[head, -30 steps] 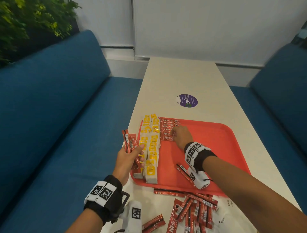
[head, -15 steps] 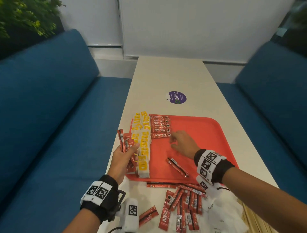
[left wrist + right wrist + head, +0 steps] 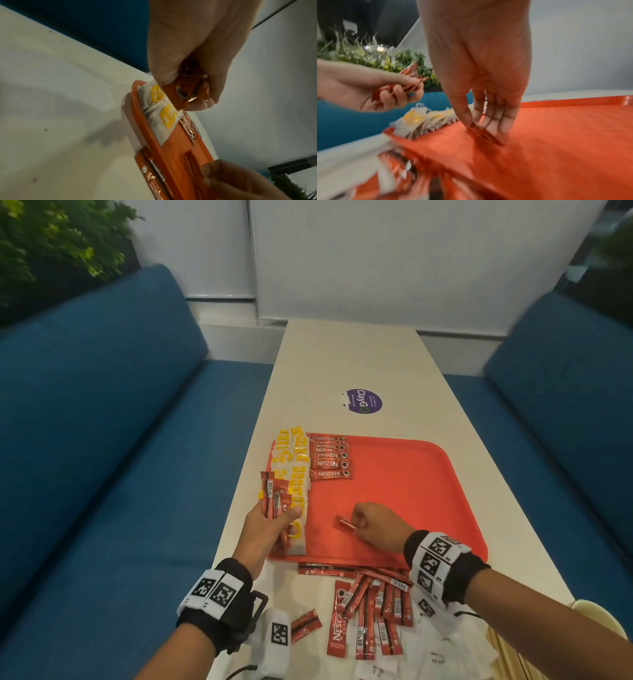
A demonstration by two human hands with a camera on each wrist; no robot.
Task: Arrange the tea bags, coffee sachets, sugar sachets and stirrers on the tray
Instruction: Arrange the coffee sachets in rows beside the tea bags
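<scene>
Centrally, "NESCAFE" reads on red coffee sachets [image 3: 330, 455] lining the tray [image 3: 428, 474]. Right hand [image 3: 375, 525] pinches one sachet [image 3: 345, 522]; lower left, the left hand [image 3: 270, 523] clasps a bundle [image 3: 274, 496].

Red coffee sachets [image 3: 330, 457] rowed beside tea bags [image 3: 297, 470] on tray [image 3: 411, 474].

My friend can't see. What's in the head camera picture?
Right hand pinches a coffee sachet on a red tray; left hand holds a bunch of sachets. Tea bags and sachet rows line the tray's left side.
</scene>
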